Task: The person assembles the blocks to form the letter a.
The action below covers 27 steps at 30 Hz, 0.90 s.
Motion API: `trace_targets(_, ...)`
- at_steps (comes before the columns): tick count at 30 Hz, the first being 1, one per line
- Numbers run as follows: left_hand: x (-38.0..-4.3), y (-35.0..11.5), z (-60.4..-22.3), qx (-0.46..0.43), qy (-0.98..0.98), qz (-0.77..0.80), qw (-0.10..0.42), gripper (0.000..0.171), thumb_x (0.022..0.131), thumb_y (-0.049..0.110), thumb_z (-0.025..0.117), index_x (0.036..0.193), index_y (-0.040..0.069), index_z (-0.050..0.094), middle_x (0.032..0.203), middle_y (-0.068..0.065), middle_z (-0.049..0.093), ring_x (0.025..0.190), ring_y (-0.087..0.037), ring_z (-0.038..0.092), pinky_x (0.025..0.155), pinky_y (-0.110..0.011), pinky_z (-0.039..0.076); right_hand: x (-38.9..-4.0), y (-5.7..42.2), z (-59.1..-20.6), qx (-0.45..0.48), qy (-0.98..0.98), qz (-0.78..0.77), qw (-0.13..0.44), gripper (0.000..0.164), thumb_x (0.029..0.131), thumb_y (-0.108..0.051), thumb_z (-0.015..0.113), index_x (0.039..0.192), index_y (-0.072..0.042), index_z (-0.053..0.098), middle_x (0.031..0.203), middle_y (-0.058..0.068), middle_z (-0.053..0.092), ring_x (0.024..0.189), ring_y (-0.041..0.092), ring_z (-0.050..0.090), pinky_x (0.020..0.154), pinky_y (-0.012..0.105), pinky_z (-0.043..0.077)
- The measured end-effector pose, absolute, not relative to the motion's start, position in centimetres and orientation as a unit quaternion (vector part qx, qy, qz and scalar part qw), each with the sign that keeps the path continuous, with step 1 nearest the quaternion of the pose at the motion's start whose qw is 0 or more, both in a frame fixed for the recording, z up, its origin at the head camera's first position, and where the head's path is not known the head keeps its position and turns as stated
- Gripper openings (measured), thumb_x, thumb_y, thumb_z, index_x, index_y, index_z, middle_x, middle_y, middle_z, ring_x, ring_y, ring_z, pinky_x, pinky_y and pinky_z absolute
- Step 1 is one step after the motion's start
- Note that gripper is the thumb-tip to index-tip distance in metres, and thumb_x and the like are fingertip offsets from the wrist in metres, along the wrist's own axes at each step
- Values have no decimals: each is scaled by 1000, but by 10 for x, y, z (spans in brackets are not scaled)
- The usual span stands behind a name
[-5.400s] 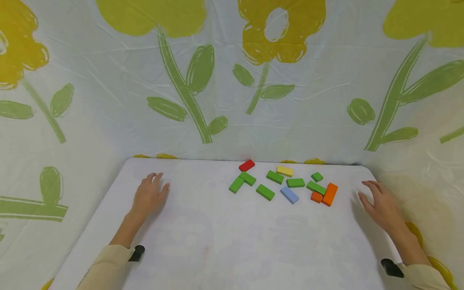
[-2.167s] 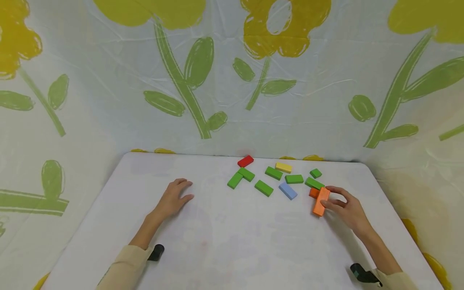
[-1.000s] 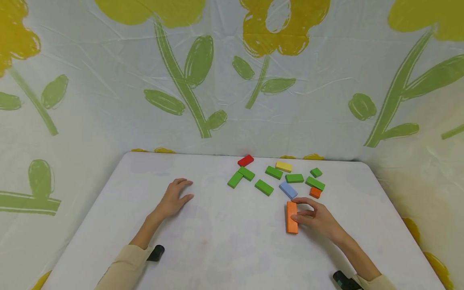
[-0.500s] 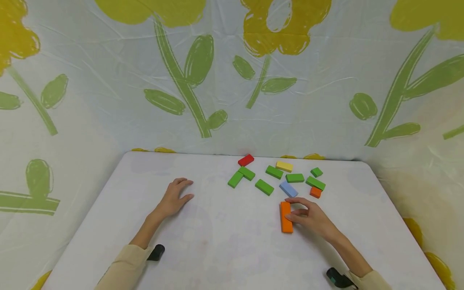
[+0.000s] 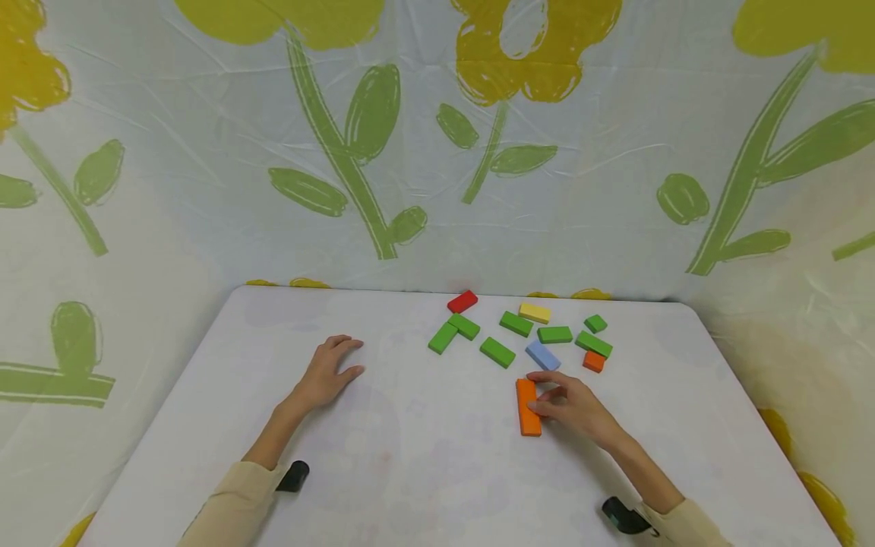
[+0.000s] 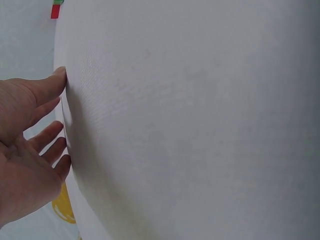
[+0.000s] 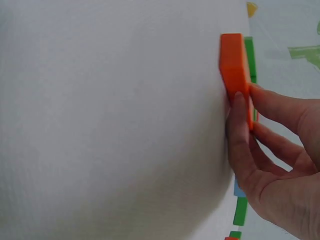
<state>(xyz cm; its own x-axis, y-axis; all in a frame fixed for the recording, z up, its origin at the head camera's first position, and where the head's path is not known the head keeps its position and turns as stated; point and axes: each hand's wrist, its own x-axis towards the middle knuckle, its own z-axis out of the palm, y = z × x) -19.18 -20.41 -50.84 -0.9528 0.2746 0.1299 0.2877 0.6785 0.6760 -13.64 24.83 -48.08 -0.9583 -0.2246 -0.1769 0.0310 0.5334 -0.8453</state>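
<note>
Below and right of centre, the right hand (image 5: pixel 573 403) pinches the orange block (image 5: pixel 522 406), which might swivel if that hold slips, the left hand (image 5: pixel 324 377) gripping nothing.

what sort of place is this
Probably a screened-off tabletop workspace or play area: a white table, flower-print sheeting behind and beside it, and small colored blocks on top.

Loose blocks (image 5: pixel 497 352) near worktop's (image 5: pixel 410 486) far edge, spread from its middle toward far right corner. Held block (image 5: pixel 525 419) before them, right hand (image 5: pixel 577 406) at its right. Left hand (image 5: pixel 323 381) toward left edge, well apart. Sheet (image 5: pixel 225 152) behind far edge.
</note>
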Motion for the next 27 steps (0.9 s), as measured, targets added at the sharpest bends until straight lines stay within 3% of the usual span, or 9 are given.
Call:
trace_targets(12,-189,-204,-508,-146,-916,-373,2,45,98,9,69,140,-3,56,146,-30,44,136,-51,38,110,-66,33,-140,248,-490,-84,880,-454,106,44,94,-15,77,134,-3,63,120,11,67,93,22,61,70,24,56)
trace_targets(22,-189,-204,-507,-148,-917,-370,2,45,98,9,69,139,-4,57,146,-30,44,135,-52,38,109,-67,33,-140,261,-482,-79,883,-454,96,38,102,-19,67,135,0,61,130,18,65,102,26,68,83,20,54)
trace_targets(27,-190,-205,-509,-152,-918,-368,5,46,98,10,70,140,-4,56,145,-30,45,134,-51,40,109,-66,34,-141,272,-476,-74,890,-444,78,38,103,-23,66,132,1,62,129,19,65,109,33,66,83,21,54)
